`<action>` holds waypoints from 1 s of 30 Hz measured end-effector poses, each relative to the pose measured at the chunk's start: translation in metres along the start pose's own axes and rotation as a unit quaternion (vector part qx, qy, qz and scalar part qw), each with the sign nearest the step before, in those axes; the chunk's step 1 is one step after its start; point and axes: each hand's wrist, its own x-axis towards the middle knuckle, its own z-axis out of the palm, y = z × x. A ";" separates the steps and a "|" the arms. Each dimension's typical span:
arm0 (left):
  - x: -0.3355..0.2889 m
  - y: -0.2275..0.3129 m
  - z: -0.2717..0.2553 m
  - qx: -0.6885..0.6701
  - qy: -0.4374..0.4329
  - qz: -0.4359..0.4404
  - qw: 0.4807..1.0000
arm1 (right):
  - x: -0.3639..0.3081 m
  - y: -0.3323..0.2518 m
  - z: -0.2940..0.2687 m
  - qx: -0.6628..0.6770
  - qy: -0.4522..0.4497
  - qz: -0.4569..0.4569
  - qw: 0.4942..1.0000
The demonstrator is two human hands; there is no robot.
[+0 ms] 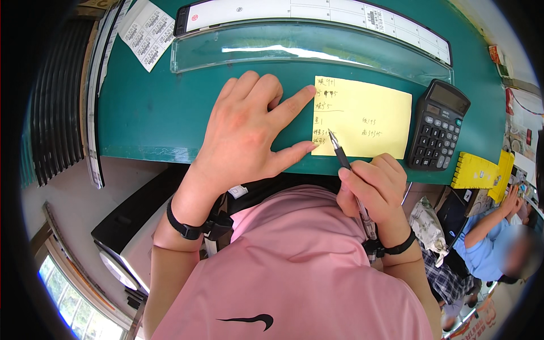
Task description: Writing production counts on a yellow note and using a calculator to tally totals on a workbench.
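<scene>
A yellow sheet of paper (pixel 379 113) with handwritten notes lies on the green tabletop. My left hand (pixel 243 124) rests over the table to its left, index finger and thumb spread and touching the sheet's left edge; the other fingers are curled. My right hand (pixel 374 190), below the sheet's lower edge, is closed around a pen (pixel 340 150). The pen's tip is at the lower left of the sheet, by the handwriting. Just right of the paper lies a black calculator (pixel 439 124).
Beyond the paper stretch a clear plastic strip (pixel 306 51) and a long white panel (pixel 317 11). A printed label sheet (pixel 148 34) lies at the far left. Yellow holders (pixel 475 171) sit at the table's right edge. A person in a blue shirt (pixel 481 243) is off to the right.
</scene>
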 end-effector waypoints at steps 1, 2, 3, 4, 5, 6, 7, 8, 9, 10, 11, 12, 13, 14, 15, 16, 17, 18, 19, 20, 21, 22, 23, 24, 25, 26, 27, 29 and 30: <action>0.000 0.000 0.000 -0.001 0.001 0.001 1.000 | -0.002 0.000 0.000 0.009 0.010 -0.006 1.000; 0.000 0.000 0.000 -0.001 0.000 0.001 1.000 | -0.003 0.000 -0.001 0.018 0.020 -0.011 1.000; 0.000 0.000 0.000 0.000 0.002 0.001 1.000 | -0.004 0.000 -0.001 0.018 0.020 -0.011 1.000; -0.001 0.000 0.001 0.000 0.003 0.002 1.000 | -0.004 0.001 -0.001 0.026 0.018 -0.019 0.999; -0.001 0.000 0.001 0.000 0.003 0.001 1.000 | -0.004 0.001 -0.002 0.033 0.016 -0.026 0.999; -0.001 -0.001 0.001 0.002 0.003 0.002 1.000 | -0.004 0.001 -0.003 0.034 0.016 -0.026 0.999; -0.001 -0.001 0.001 0.003 0.003 0.003 1.000 | -0.004 0.002 -0.004 0.037 0.008 -0.031 0.999; -0.001 -0.001 0.001 0.003 0.003 0.002 1.000 | -0.004 0.002 -0.004 0.041 0.000 -0.036 0.998; -0.001 -0.001 0.001 0.002 0.004 0.002 1.000 | -0.004 0.002 -0.004 0.042 0.000 -0.036 0.998; -0.001 -0.002 0.001 0.001 0.005 0.003 1.000 | -0.004 0.002 -0.003 0.040 -0.002 -0.040 0.998; -0.002 -0.002 0.001 0.002 0.005 0.002 1.000 | -0.004 0.002 -0.003 0.038 -0.003 -0.044 0.998; -0.002 -0.002 0.001 0.000 0.005 0.001 1.000 | -0.004 0.003 -0.002 0.039 -0.003 -0.044 0.998; -0.001 -0.002 0.001 -0.001 0.004 0.001 1.000 | -0.005 0.004 -0.002 0.040 -0.003 -0.047 0.998; -0.001 -0.001 0.001 0.000 0.004 0.001 1.000 | -0.006 0.004 -0.003 0.039 -0.004 -0.049 0.998; -0.001 -0.001 0.002 0.000 0.004 0.002 1.000 | -0.006 0.004 -0.003 0.039 -0.003 -0.049 0.998; 0.001 0.000 0.002 -0.001 0.005 0.003 1.000 | -0.007 0.005 -0.004 0.038 -0.003 -0.049 0.998; 0.002 0.001 0.001 -0.005 0.006 0.007 1.000 | -0.006 0.003 -0.006 0.032 -0.005 -0.048 0.998; 0.003 0.001 0.001 -0.008 0.005 0.008 1.000 | -0.005 0.002 -0.008 0.025 -0.007 -0.047 0.999; 0.004 0.001 0.000 -0.011 0.005 0.011 1.000 | -0.005 0.001 -0.008 0.038 0.001 -0.044 0.998; 0.006 0.001 0.000 -0.017 0.008 0.022 1.000 | -0.006 0.002 -0.010 0.047 0.010 -0.041 0.998; 0.006 0.002 -0.001 -0.009 -0.002 0.015 1.000 | -0.009 0.004 -0.010 0.032 0.012 -0.037 0.999; 0.006 0.003 -0.003 -0.002 -0.013 0.009 1.000 | -0.010 0.006 -0.007 0.040 0.033 -0.040 0.998; 0.005 0.005 -0.005 0.004 -0.020 -0.001 1.000 | -0.011 0.006 -0.005 0.047 0.054 -0.044 0.996; 0.004 0.006 -0.005 0.004 -0.017 -0.004 1.000 | -0.010 0.006 -0.001 0.047 0.079 -0.043 0.995; 0.003 0.009 -0.006 0.009 -0.020 -0.011 1.000 | -0.010 0.001 -0.006 0.040 0.081 -0.028 0.996; 0.003 0.009 -0.005 0.013 -0.022 -0.017 1.000 | -0.012 -0.004 -0.014 0.032 0.083 -0.015 0.996; 0.002 0.009 -0.003 0.016 -0.010 -0.004 1.000 | -0.017 -0.007 -0.027 0.017 0.084 -0.012 0.996; 0.001 0.010 -0.002 0.019 -0.016 -0.008 1.000 | -0.028 -0.014 -0.062 -0.001 0.043 0.137 0.990; -0.001 0.011 -0.002 0.027 -0.025 -0.024 0.999 | -0.022 -0.028 -0.086 -0.123 -0.035 0.259 0.957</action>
